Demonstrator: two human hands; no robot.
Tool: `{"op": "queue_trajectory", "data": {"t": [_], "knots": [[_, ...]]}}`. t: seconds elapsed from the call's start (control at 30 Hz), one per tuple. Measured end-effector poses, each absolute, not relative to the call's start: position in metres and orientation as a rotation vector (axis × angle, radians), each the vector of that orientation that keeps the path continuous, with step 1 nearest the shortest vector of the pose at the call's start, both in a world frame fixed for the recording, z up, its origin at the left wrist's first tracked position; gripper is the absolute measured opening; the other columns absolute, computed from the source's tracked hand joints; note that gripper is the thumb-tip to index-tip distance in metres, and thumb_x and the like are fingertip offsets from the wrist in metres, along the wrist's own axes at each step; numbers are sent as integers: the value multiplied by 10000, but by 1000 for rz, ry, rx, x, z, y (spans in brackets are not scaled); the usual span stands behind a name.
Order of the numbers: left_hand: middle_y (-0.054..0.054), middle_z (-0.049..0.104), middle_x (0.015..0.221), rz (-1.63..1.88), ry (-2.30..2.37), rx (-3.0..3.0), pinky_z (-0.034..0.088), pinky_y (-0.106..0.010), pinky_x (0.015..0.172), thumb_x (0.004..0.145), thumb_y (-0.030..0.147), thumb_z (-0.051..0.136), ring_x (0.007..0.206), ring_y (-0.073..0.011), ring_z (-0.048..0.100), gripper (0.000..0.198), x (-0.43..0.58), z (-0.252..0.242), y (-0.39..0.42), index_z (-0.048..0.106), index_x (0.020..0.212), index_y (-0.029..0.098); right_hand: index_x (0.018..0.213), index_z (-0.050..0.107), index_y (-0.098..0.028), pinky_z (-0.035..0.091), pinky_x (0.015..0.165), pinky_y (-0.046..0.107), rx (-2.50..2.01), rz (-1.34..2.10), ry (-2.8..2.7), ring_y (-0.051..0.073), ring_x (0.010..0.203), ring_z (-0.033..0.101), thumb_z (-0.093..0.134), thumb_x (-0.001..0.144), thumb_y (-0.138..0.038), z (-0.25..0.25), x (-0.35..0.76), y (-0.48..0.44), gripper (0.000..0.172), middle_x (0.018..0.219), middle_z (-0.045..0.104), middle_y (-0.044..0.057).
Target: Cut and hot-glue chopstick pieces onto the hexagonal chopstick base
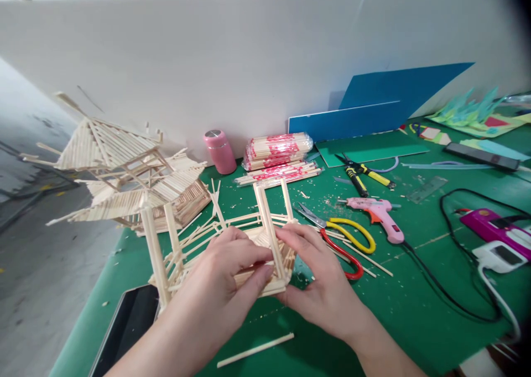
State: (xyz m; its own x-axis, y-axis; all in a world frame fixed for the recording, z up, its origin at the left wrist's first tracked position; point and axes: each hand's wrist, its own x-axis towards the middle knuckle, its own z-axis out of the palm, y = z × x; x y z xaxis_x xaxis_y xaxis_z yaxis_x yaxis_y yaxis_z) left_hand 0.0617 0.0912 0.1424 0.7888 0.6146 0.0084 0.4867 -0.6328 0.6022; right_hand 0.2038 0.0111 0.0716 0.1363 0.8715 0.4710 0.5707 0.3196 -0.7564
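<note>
A frame of pale wooden sticks [271, 239] with upright posts stands on the table in front of me. My left hand [232, 272] reaches across it, thumb and forefinger pinched beside the near right post; what lies between those fingertips is hidden. Around that same corner, my right hand [317, 266] grips the frame, fingers behind the post and thumb low by the base. One loose stick [256, 350] lies on the table nearer to me. A finished-looking stick pavilion [112, 150] with slatted roofs sits at the left.
Scissors [340, 228], a pink glue gun [377, 211] with its cord, and pliers [360, 175] lie to the right. Behind are wrapped stick bundles [277, 150] and a pink flask [219, 151]. A dark phone or tablet [126, 330] rests near the left table edge.
</note>
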Motion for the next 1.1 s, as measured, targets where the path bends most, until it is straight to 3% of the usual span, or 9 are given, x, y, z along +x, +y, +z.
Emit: {"op": "queue_trajectory", "data": {"t": [0.3, 0.43, 0.57, 1.1], "knots": [[-7, 599, 642, 454, 786, 2585, 469, -317, 591, 746, 156, 532, 646, -168, 563, 147, 64, 140, 90, 666, 723, 214, 1267, 395, -247, 388, 952, 315, -1367, 350, -1534, 182, 1129, 439, 641, 732, -244, 70, 203, 10, 589, 1211, 474, 55], [-2, 589, 591, 459, 783, 2626, 459, -337, 590, 752, 139, 517, 620, -172, 565, 182, 65, 140, 89, 659, 659, 202, 1270, 390, -258, 387, 951, 298, -1372, 351, -1540, 168, 1132, 437, 632, 731, -197, 71, 203, 10, 594, 1215, 471, 42], [-3, 586, 581, 462, 799, 2620, 453, -346, 592, 759, 137, 503, 628, -177, 561, 221, 65, 141, 88, 624, 582, 190, 1277, 388, -262, 385, 951, 296, -1372, 354, -1539, 170, 1133, 436, 634, 736, -226, 71, 202, 10, 595, 1224, 463, 39], [-16, 581, 643, 365, 840, 2555, 444, -386, 677, 796, 164, 447, 694, -183, 545, 244, 60, 143, 85, 610, 616, 192, 1282, 391, -287, 380, 961, 308, -1351, 339, -1526, 178, 1134, 442, 648, 724, -239, 70, 202, 11, 616, 1229, 466, 33]]}}
